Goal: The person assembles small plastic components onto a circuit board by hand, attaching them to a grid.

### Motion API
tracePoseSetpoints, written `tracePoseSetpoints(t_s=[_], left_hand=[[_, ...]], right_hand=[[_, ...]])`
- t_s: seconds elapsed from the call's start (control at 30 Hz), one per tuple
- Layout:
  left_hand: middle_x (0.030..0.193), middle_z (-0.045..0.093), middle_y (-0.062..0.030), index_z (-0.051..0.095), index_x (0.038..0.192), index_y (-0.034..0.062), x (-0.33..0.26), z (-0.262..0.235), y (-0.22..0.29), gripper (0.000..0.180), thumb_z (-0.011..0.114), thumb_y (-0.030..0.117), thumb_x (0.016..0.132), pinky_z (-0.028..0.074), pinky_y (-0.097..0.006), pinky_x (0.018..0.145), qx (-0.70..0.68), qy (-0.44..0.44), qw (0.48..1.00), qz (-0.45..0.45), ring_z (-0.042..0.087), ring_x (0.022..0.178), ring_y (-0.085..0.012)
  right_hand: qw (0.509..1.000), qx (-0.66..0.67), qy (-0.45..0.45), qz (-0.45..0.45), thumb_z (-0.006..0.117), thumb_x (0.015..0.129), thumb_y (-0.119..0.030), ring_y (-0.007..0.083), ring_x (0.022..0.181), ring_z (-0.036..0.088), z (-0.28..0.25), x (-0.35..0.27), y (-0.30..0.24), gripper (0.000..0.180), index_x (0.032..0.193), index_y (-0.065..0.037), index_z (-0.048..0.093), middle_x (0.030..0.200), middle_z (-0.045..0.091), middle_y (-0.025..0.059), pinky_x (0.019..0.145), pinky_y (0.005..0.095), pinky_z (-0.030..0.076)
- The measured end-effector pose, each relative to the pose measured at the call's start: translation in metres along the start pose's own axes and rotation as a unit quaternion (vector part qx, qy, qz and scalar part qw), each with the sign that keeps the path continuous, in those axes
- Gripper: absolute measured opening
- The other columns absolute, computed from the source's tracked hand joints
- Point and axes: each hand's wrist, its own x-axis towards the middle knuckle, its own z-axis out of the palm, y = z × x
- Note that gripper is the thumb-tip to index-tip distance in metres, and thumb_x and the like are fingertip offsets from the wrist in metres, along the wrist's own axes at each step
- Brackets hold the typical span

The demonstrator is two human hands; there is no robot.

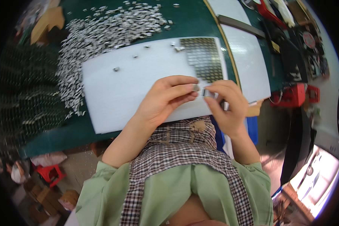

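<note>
At nine o'clock a dark mesh sheet (24, 94) drapes over the edge of the green desk (192, 20), and beside it, running up toward eleven o'clock, lies a broad heap of small silvery pieces (101, 32). A white board (120, 90) fills the centre, with a few stray pieces on it and, at one o'clock, a dark grid of seated pieces (204, 58) in neat rows. Just below that grid, near the board's lower edge, the left hand (164, 100) and the right hand (226, 107) meet: the left fingers (184, 89) are closed in a pinch on a small metal piece (196, 88), and the right fingers (211, 98) are closed on a second one, a short shiny part (209, 93), the two pieces almost touching. The likely risk here is a slip — parts this small and smooth could pop out of a fingertip pinch and fall off the board's near edge into the lap, or skid into the grid and knock seated pieces out of line. At three o'clock sits a red tool (295, 94).
</note>
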Motion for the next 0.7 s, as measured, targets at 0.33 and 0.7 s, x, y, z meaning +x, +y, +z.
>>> tracePoseSetpoints(t_s=[0.33, 0.7], left_hand=[[0.091, 0.064, -0.0094, 0.059, 0.104, -0.0038, 0.009, -0.003, -0.019, 0.022, 0.058, 0.006, 0.084, 0.051, -0.024, 0.077, 0.04, 0.002, 0.999, -0.021, 0.063, 0.081, -0.0142], [0.089, 0.064, -0.0086, 0.059, 0.1, -0.0025, 0.01, 0.004, -0.02, 0.018, 0.059, 0.005, 0.083, 0.051, -0.025, 0.075, 0.039, 0.002, 0.999, -0.005, 0.062, 0.079, -0.0131]], right_hand=[[0.999, -0.031, 0.01, 0.033, 0.07, 0.069, -0.002, 0.0134, 0.061, 0.056, 0.004, -0.017, 0.014, 0.023, 0.09, -0.006, 0.062, 0.086, 0.059, 0.0057, 0.046, 0.0223, 0.044], [0.999, 0.004, 0.021, 0.032, 0.069, 0.068, -0.003, 0.0145, 0.062, 0.057, 0.003, -0.016, 0.015, 0.025, 0.091, -0.006, 0.062, 0.087, 0.059, 0.0062, 0.046, 0.023, 0.044]])
